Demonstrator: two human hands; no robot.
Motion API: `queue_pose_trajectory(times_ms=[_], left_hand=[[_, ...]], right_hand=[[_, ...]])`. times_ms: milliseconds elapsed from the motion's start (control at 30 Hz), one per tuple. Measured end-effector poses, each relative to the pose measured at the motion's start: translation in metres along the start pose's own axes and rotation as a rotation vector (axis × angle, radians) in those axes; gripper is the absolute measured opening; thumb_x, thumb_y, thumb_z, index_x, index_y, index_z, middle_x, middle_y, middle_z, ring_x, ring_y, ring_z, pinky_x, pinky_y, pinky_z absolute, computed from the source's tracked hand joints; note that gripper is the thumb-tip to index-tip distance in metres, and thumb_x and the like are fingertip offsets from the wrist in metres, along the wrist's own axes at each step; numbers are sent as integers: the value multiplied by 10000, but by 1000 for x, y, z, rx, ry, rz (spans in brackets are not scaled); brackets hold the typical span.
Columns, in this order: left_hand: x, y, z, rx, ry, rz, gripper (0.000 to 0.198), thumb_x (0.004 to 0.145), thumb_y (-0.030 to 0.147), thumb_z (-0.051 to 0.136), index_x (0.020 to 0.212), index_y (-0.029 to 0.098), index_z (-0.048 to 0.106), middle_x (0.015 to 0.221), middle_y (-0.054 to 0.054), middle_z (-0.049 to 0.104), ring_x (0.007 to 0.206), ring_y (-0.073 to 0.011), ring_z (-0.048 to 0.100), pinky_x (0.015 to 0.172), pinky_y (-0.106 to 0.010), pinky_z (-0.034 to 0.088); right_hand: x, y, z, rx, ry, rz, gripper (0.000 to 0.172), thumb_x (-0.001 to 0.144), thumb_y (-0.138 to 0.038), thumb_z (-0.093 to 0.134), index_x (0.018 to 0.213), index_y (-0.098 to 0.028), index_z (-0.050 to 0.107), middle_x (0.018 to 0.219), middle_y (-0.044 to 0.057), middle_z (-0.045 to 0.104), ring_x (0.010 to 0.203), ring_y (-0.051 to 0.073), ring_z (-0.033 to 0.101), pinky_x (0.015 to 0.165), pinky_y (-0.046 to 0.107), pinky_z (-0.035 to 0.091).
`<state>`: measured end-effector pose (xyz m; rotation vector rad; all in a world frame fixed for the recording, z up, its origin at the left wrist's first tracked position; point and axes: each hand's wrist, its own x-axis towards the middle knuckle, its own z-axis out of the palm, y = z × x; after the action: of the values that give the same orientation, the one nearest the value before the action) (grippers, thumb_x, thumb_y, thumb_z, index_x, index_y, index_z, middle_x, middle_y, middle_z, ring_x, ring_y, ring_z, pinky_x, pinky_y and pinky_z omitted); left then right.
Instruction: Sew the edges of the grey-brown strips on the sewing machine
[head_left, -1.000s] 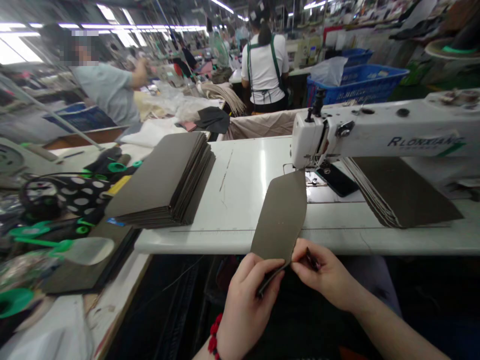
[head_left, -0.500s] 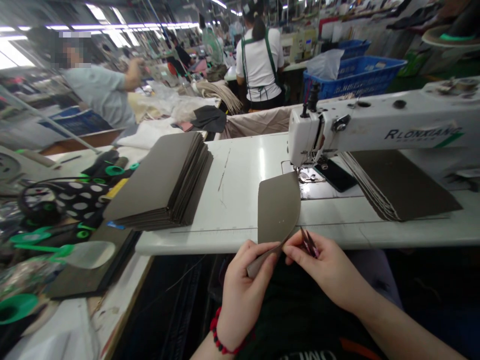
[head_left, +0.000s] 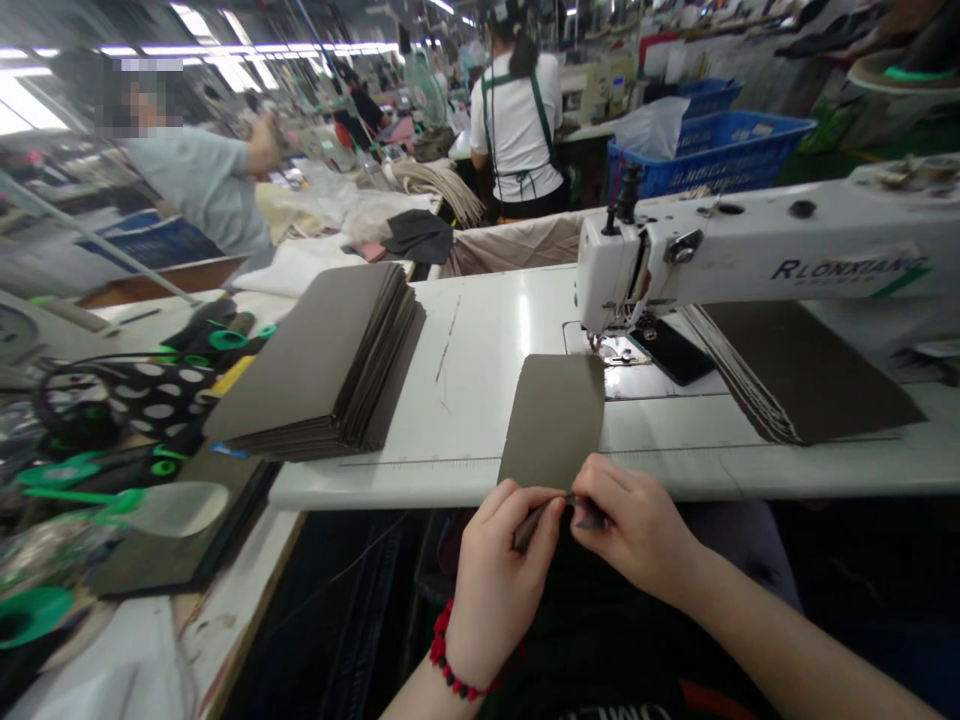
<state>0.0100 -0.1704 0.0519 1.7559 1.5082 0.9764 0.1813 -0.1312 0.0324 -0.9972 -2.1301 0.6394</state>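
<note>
At the edge of the white sewing table point(head_left: 480, 350), a thick stack of dark taupe panels point(head_left: 319, 360) lies to the left. The left hand point(head_left: 499, 580) pinches the lower end of a single panel point(head_left: 553, 420), its upper part over the table. Just beside it, the right hand point(head_left: 634, 525) pinches a small dark tool point(head_left: 589, 517). Further right, a phone point(head_left: 670, 352) and a second stack point(head_left: 806, 375) lie under the sewing machine arm point(head_left: 757, 245).

A stack of cut panels point(head_left: 322, 360) is lying left of the long-arm sewing machine point(head_left: 750, 255), and a second stack point(head_left: 802, 375) is lying under its arm. A phone point(head_left: 670, 352) is resting just beside its needle area, while a single panel point(head_left: 553, 425) is lying in front of it, on the table point(head_left: 465, 400).
</note>
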Motion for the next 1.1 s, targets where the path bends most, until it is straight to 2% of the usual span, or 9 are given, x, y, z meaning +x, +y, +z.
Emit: queue_pose_trajectory(times_ms=[100, 200, 467, 567, 633, 767, 833, 967, 1100], left_hand=[[6, -2, -2, -62, -39, -105, 139, 910, 267, 573, 854, 204, 684, 805, -2, 644, 761, -141, 600, 700, -223, 450], [10, -10, -2, -124, -78, -209, 171, 899, 315, 584, 835, 196, 688, 815, 1, 680, 786, -157, 620, 736, -235, 456], [12, -33, 15, -212, -114, -317, 219, 879, 360, 589, 851, 175, 704, 834, -14, 707, 813, -183, 633, 769, -257, 470], [8, -41, 21, -138, -113, -216, 203, 900, 322, 562, 844, 179, 696, 827, -28, 675, 807, -181, 622, 755, -268, 475], [4, -45, 24, -34, -96, -70, 167, 915, 279, 549, 880, 190, 686, 838, -37, 639, 817, -178, 608, 743, -273, 478], [-4, -49, 27, 240, -103, 235, 152, 903, 197, 565, 1028, 207, 652, 889, -62, 612, 855, -197, 581, 759, -329, 492], [-8, -50, 30, 316, -103, 315, 202, 893, 146, 557, 1070, 211, 629, 954, -75, 616, 912, -210, 581, 801, -362, 502], [-16, -56, 37, 313, -96, 342, 326, 849, 55, 524, 1123, 222, 583, 1189, -88, 589, 1187, -240, 521, 997, -427, 463], [-23, -60, 40, 308, -164, 300, 431, 734, 14, 532, 1129, 188, 536, 1334, -95, 519, 1319, -257, 419, 1124, -470, 359]], right_hand=[[4, 12, -7, -328, -105, -349, 121, 924, -180, 473, 810, -187, 514, 755, 11, 511, 656, 157, 429, 583, 325, 280], [8, 17, -12, -499, -197, -505, 156, 949, -154, 433, 851, -189, 550, 752, 7, 538, 653, 164, 427, 590, 334, 274], [-11, 28, 15, -510, -173, -410, 144, 940, -157, 441, 873, -182, 567, 768, 19, 547, 665, 168, 447, 612, 319, 303], [-22, 37, 24, -341, -178, -277, 113, 912, -167, 468, 846, -184, 559, 771, 23, 547, 672, 164, 464, 613, 306, 317], [-27, 38, 29, -116, -132, -64, 86, 884, -176, 488, 818, -189, 542, 768, 15, 535, 676, 156, 476, 614, 290, 333], [-38, 33, 43, 378, 87, 448, 77, 870, -226, 515, 804, -198, 542, 707, -20, 494, 643, 137, 463, 608, 260, 366], [-43, 30, 51, 548, 178, 600, 94, 858, -276, 554, 817, -192, 558, 716, -16, 517, 649, 141, 469, 615, 263, 383], [-49, 28, 58, 674, 206, 679, 163, 844, -340, 599, 826, -181, 571, 760, -1, 550, 688, 150, 491, 664, 277, 408], [-51, 27, 55, 674, 184, 732, 229, 837, -403, 613, 809, -179, 570, 653, -38, 457, 599, 127, 419, 594, 259, 375]])
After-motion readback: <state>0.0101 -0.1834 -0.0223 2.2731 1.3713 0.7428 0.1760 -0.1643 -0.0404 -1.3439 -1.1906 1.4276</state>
